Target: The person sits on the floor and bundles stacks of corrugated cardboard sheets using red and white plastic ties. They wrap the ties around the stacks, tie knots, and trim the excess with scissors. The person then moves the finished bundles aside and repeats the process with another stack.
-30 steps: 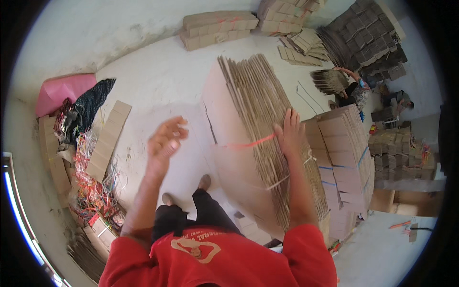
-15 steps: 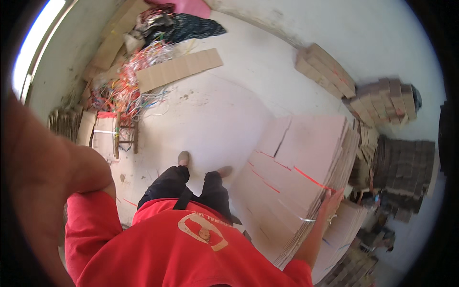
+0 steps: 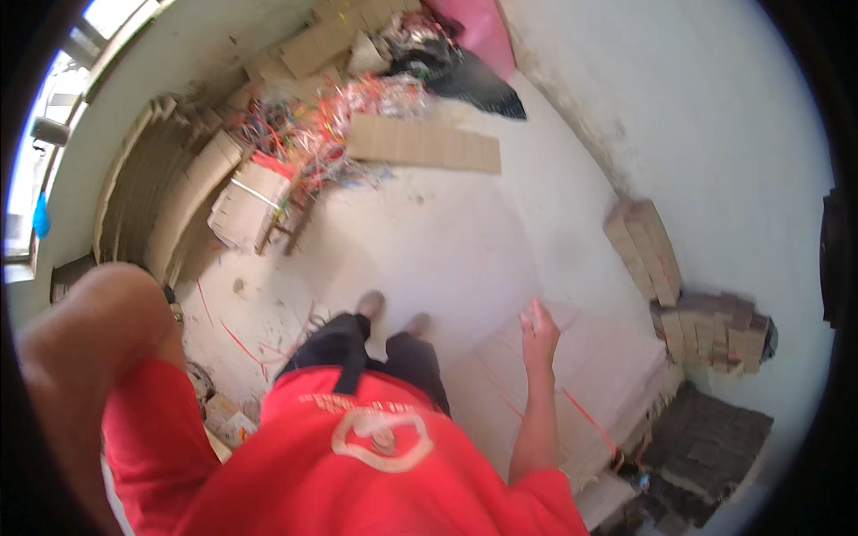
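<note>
One cardboard stack (image 3: pixel 617 368), likely heavy and stiff, best held by its edges; right hand (image 3: pixel 540 336) near, fingers (image 3: pixel 537 313) loosely curled, apparently empty; left hand out of sight, hold unknown.

I see tangled plastic straps (image 3: pixel 332 125) touching a flat cardboard strip (image 3: pixel 427 145). Beyond, a black sheet (image 3: pixel 474 85) lies beside a pink sheet (image 3: pixel 487 36).

Pale lettering (image 3: pixel 362 405), too blurred to read, stands above an emblem (image 3: pixel 382 439) on the red shirt (image 3: pixel 357 487).
</note>
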{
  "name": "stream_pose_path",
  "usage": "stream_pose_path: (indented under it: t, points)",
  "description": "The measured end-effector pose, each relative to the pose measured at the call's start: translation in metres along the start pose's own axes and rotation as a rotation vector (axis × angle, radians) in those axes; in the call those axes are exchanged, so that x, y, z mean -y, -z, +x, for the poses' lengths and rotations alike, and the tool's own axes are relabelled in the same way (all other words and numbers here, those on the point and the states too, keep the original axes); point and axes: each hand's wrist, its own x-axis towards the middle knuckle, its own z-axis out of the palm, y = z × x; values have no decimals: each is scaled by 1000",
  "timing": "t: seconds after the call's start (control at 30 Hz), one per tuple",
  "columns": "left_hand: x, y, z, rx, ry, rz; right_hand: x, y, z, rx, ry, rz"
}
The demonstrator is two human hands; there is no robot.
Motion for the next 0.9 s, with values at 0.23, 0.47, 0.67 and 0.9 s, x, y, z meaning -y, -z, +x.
stream_pose_path:
  t: [0.23,0.47,0.67,0.9]
  points:
    - [13,3,-65,158,386,219,33,-50,86,205,258,98]
    - [4,-27,-55,157,498,357,40,-113,137,315,307,196]
    - [45,-92,-9,99,492,379,31,-206,219,479,257,38]
    - [163,-349,-150,532,877,-259,5,-329,313,306,-853,875]
